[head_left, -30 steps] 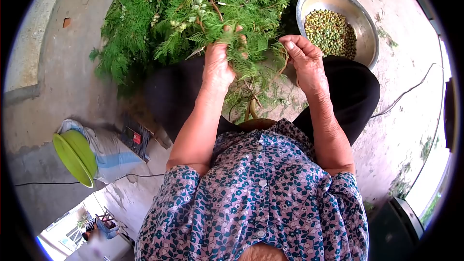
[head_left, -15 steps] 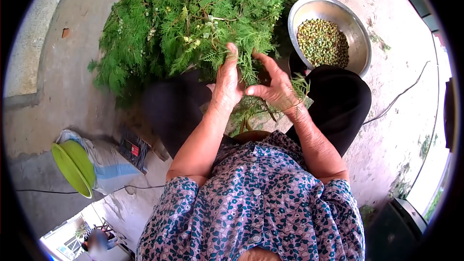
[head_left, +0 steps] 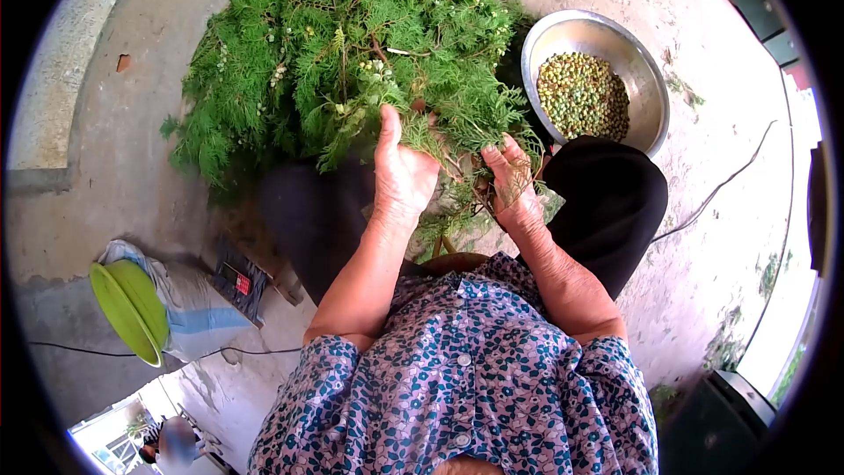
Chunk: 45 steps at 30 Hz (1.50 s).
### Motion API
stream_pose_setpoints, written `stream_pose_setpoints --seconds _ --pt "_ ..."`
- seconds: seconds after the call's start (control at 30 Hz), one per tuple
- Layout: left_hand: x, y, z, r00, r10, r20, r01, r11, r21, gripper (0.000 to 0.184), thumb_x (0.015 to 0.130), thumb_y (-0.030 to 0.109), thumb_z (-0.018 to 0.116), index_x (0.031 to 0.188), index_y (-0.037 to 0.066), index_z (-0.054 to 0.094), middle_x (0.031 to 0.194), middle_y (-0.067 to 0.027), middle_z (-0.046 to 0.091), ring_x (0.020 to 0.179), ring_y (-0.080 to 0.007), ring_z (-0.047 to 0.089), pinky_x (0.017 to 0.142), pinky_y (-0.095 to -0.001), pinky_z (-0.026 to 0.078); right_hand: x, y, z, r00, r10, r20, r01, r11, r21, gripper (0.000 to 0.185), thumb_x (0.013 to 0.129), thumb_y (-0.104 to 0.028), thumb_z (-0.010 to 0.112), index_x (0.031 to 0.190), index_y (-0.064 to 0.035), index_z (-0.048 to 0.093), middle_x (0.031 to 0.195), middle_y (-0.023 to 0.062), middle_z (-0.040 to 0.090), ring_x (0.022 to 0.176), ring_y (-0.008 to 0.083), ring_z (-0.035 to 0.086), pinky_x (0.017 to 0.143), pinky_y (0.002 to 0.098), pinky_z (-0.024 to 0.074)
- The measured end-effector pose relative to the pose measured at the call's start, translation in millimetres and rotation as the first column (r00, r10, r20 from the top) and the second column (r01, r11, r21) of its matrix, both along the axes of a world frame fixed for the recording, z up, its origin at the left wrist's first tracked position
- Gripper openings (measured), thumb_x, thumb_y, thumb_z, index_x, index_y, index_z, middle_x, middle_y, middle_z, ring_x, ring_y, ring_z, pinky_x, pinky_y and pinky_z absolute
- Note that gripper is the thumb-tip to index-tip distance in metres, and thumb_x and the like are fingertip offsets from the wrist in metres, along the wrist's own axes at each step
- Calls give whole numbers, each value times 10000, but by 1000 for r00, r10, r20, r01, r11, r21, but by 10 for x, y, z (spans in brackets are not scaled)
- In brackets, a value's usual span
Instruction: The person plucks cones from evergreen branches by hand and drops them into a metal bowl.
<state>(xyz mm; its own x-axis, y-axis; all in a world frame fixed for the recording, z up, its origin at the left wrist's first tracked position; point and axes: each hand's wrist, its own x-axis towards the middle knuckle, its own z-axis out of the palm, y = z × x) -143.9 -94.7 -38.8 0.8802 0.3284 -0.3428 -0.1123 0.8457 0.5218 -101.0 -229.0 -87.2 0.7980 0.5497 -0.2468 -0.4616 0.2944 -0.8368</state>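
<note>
A big heap of green arborvitae branches [head_left: 281, 62] with small pale cones lies before my knees. My left hand [head_left: 406, 178] is at its near edge, thumb stretched up and apart. Its other fingers are partly out of sight, and leaves touch the hand. To the right, my right hand [head_left: 515, 183] has its fingers bent round a thin arborvitae sprig [head_left: 466, 178], whose leaves hang over the fingers and wrist. A metal bowl [head_left: 651, 66] beyond my right knee holds many small greenish-brown cones or seeds [head_left: 582, 97].
At the lower left, a lime-green basin [head_left: 127, 312] rests against a white and blue sack [head_left: 198, 308]. Beside it is a dark device with red keys [head_left: 237, 279]. A black cable [head_left: 725, 180] crosses the floor at right. Another person [head_left: 176, 444] is far off at lower left.
My hands have drawn apart: the left has moved slightly left and down, the right down. The right fingers have bent in around the sprig. The view has shifted slightly.
</note>
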Motion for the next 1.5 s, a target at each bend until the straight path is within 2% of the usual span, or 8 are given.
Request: stream_pose_setpoints --seconds 0.1,0.23,0.33,0.5,0.67,0.87,1.27,1.5 --pt "-19 33 -30 999 4 -31 -2 996 85 617 785 514 557 1219 99 412 1224 -148 451 1108 -280 445 927 -488 367 -22 19 -26 958 -139 -250 91 977 -194 286 893 -196 493 1132 -39 479 999 13 551 885 99 499 759 244 428" --pt "-28 68 -15 999 0 -46 7 990 141 479 848 383 539 1229 105 455 1208 -89 487 1060 -249 488 849 -455 444 9 9 -53 755 -3 656 325 871 -370 528 835 -94 522 1322 -48 323 1188 130 490 1045 229 493 901 318 392" --pt "-62 48 91 998 15 -69 5 963 270 461 856 344 545 1240 105 457 1163 -73 527 1042 -209 497 838 -394 457 -82 6 194 822 -17 570 270 891 -364 720 713 14 488 1369 -34 195 1271 164 418 1139 274 439 955 354 353" --pt "-72 107 -81 987 85 -133 -39 948 316 414 846 217 588 1200 37 471 1127 -68 538 1026 -186 488 859 -357 434 -96 27 188 437 162 885 414 837 -358 610 733 27 482 1318 -53 330 1271 145 383 1115 231 445 852 301 425" --pt "-69 60 32 995 74 -68 -50 948 315 370 858 189 568 1177 33 466 1141 -68 525 1058 -194 467 911 -397 393 -124 33 -48 891 84 445 22 974 -227 373 859 -71 481 1231 -91 466 1155 66 520 898 109 542 571 166 415" --pt "-75 212 -185 991 3 -134 10 996 92 322 843 241 576 1080 33 511 876 -120 625 796 -277 604 681 -392 524 -202 29 188 240 372 897 214 881 -423 507 698 3 575 1194 -47 482 1143 204 480 990 362 520 826 389 456" --pt "-59 145 -160 967 148 -209 -99 969 224 314 850 215 570 1115 56 512 1034 -79 582 938 -225 557 836 -400 454 -172 2 365 550 324 770 398 708 -583 657 701 -102 668 1289 -126 375 1111 182 458 901 356 551 710 387 483" --pt "-103 -53 -128 998 20 -54 2 928 373 588 763 393 651 1198 55 444 1116 -82 557 1033 -222 519 926 -389 394 -118 15 254 414 587 696 263 655 -709 269 719 -60 573 985 -88 542 881 178 552 776 339 583 633 405 494"
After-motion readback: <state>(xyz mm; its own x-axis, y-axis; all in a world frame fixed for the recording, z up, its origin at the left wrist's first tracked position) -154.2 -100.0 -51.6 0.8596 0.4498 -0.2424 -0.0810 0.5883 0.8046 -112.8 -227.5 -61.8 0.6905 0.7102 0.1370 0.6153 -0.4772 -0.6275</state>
